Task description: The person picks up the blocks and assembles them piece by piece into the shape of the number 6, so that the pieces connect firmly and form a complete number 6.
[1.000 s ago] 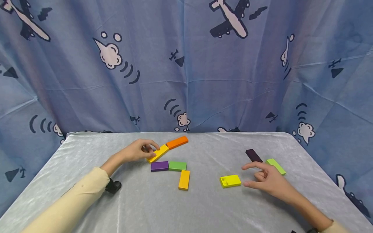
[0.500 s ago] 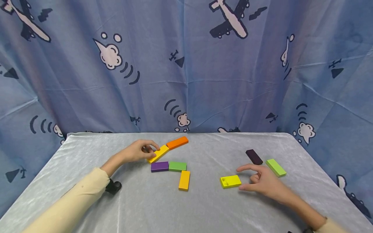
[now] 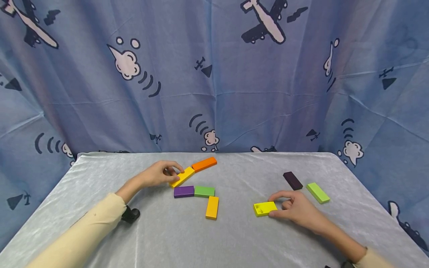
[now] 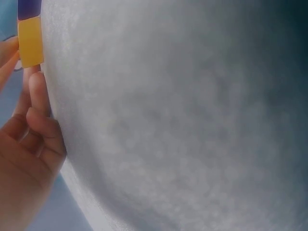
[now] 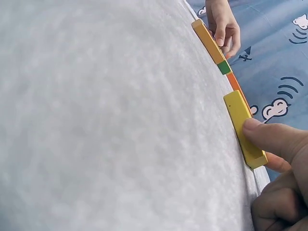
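On the left, my left hand (image 3: 157,173) pinches a golden-yellow block (image 3: 185,176) by its long sides, thumb in front and fingers behind. Its far end meets the corner of an orange block (image 3: 204,164). My right hand (image 3: 301,211) holds the right end of a bright yellow block (image 3: 263,209) between thumb and index finger; small marks show on its top. In the right wrist view the thumb presses the side of this bright yellow block (image 5: 240,125), while the other fingers are curled into the palm. Both blocks lie flat.
A purple block (image 3: 183,191) and a green block (image 3: 204,191) lie end to end, with an amber block (image 3: 212,207) at the green one's near corner. Right of them lie a dark block (image 3: 292,180) and a light green block (image 3: 318,192). A patterned curtain (image 3: 234,111) hangs behind the table.
My right hand has moved left to the bright yellow block, and its thumb and index finger have come onto it. My left hand and the blocks have stayed in place.
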Demonstrator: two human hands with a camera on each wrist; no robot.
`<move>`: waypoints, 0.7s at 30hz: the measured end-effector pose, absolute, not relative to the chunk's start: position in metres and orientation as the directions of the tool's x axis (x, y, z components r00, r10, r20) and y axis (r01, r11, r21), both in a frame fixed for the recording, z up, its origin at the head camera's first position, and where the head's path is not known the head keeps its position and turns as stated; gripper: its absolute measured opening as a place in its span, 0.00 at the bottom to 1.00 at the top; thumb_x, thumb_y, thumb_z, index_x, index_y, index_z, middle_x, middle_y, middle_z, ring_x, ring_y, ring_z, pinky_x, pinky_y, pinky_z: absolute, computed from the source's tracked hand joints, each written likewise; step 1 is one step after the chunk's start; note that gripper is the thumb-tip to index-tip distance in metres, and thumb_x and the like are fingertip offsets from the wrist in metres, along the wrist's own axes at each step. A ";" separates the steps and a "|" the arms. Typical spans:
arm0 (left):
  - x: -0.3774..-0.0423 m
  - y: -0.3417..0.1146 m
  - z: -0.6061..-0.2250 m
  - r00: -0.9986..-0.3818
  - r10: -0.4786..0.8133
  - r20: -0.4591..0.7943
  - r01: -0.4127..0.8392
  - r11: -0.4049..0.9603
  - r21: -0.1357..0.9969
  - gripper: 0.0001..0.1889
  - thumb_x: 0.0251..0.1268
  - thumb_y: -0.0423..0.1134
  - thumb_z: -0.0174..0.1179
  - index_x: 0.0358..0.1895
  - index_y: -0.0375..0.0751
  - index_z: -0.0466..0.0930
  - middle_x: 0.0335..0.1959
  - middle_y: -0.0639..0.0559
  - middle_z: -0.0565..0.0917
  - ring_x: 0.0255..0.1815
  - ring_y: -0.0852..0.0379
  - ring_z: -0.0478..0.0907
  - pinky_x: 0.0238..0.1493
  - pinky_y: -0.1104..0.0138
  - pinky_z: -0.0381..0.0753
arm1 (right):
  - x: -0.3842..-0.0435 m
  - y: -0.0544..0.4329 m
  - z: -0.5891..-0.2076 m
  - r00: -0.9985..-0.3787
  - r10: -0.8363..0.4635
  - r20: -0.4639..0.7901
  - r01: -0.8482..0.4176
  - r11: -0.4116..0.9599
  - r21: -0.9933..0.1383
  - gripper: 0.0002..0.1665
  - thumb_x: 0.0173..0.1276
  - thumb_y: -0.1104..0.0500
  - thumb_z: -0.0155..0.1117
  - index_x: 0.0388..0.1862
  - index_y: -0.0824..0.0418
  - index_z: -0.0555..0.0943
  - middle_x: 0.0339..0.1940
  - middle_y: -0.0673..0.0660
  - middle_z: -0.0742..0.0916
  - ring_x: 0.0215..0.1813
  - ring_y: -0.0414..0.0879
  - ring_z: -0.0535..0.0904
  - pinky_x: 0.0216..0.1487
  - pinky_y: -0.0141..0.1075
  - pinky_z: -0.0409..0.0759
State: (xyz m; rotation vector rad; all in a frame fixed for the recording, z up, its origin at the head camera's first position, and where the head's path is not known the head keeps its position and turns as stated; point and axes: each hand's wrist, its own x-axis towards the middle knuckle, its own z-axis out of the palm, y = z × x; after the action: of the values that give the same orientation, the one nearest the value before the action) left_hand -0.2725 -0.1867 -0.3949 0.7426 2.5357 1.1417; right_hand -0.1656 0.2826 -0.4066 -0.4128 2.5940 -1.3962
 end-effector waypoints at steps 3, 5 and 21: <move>-0.273 -0.187 -0.395 -0.833 0.553 -0.027 0.344 0.556 0.757 0.12 0.70 0.32 0.65 0.54 0.41 0.84 0.38 0.50 0.85 0.38 0.52 0.80 0.42 0.59 0.80 | -0.165 0.281 -0.407 -0.950 -0.313 -0.002 -0.170 0.521 -0.837 0.24 0.54 0.57 0.84 0.47 0.64 0.86 0.15 0.46 0.60 0.18 0.37 0.53 0.18 0.31 0.54; -0.273 -0.187 -0.394 -0.832 0.553 -0.027 0.344 0.555 0.757 0.12 0.70 0.32 0.65 0.54 0.41 0.85 0.39 0.50 0.85 0.38 0.52 0.80 0.42 0.59 0.80 | -0.165 0.280 -0.407 -0.952 -0.305 0.005 -0.171 0.519 -0.838 0.23 0.53 0.57 0.84 0.47 0.63 0.86 0.15 0.46 0.61 0.18 0.37 0.53 0.18 0.31 0.54; -0.273 -0.187 -0.395 -0.827 0.561 -0.029 0.348 0.552 0.758 0.12 0.71 0.31 0.64 0.54 0.41 0.84 0.39 0.51 0.85 0.38 0.52 0.81 0.42 0.59 0.80 | -0.168 0.268 -0.409 -0.927 -0.345 0.147 -0.292 0.419 -0.860 0.19 0.54 0.63 0.83 0.45 0.62 0.88 0.15 0.46 0.59 0.18 0.36 0.52 0.15 0.33 0.54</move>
State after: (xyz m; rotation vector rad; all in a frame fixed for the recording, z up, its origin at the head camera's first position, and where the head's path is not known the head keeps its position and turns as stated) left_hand -0.2731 -0.1871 -0.3946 0.7562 2.5214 1.1440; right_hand -0.1675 0.2680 -0.4087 -0.5850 2.6015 -1.5598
